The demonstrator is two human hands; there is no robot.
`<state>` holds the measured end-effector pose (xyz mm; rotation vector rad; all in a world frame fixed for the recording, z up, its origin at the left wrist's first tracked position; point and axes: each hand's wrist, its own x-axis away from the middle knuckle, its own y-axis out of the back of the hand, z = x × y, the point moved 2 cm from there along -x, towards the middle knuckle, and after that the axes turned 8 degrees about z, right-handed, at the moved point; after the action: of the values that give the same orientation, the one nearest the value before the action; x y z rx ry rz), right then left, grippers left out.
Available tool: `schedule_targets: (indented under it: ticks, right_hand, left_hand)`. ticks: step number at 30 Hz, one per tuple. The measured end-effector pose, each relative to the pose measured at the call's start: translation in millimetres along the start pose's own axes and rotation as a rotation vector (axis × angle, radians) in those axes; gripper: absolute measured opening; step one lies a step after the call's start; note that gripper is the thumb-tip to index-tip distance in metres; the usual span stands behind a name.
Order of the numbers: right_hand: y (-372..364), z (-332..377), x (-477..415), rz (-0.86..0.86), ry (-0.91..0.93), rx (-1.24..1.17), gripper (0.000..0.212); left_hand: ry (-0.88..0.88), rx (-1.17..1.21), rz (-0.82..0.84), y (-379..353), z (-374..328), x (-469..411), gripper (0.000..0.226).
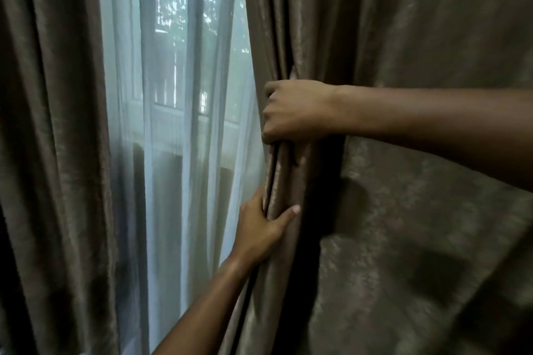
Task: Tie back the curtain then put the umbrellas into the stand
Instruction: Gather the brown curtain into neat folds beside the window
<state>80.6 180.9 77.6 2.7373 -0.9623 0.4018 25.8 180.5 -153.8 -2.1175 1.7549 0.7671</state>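
Observation:
A heavy brown curtain point(403, 37) fills the right half of the view, its left edge bunched into folds. My right hand point(297, 109) comes in from the right and is closed around those gathered folds at mid height. Lower down, my left hand point(259, 228) reaches up from the bottom and pinches the same edge, fingers behind the fabric and thumb in front. No umbrella, stand or tie-back shows in this view.
A second brown curtain panel point(52, 153) hangs at the left. Between the two panels a white sheer curtain point(178, 138) covers a window with a pale frame, and trees show faintly through it.

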Motion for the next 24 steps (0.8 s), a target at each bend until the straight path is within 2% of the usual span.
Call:
schedule_targets:
  ticks: [1, 3, 6, 8, 11, 13, 16, 18, 21, 24]
  right_hand:
    - [-8, 1, 9, -0.029, -0.001, -0.010, 0.003]
    - [-18, 3, 19, -0.070, -0.021, 0.038, 0.007]
    - [-40, 11, 50, -0.210, -0.034, 0.025, 0.004]
    - [-58, 20, 74, -0.313, -0.017, 0.005, 0.026]
    - [-77, 30, 109, -0.481, -0.001, -0.002, 0.063]
    - [-87, 33, 129, -0.503, 0.007, -0.009, 0.063]
    - [-96, 30, 154, -0.520, 0.026, -0.045, 0.043]
    - [-102, 29, 165, -0.506, 0.032, -0.080, 0.041]
    - [-112, 28, 172, -0.530, 0.070, -0.027, 0.051]
    - [-124, 22, 175, -0.537, 0.154, 0.132, 0.067]
  left_hand:
    - [-0.011, -0.011, -0.012, -11, -5, 2, 0.047]
    - [-0.028, -0.048, -0.019, -25, -10, 5, 0.048]
    - [-0.064, -0.143, -0.059, -58, -32, 23, 0.070]
    - [-0.099, -0.207, -0.093, -86, -47, 40, 0.084]
    - [-0.174, -0.266, -0.134, -121, -63, 56, 0.093]
    - [-0.193, -0.276, -0.173, -135, -74, 60, 0.086]
    - [-0.237, -0.310, -0.224, -147, -85, 64, 0.072]
    - [-0.257, -0.317, -0.224, -151, -91, 66, 0.069]
    - [-0.279, -0.315, -0.219, -154, -91, 70, 0.070]
    - [-0.291, -0.316, -0.222, -150, -82, 73, 0.080]
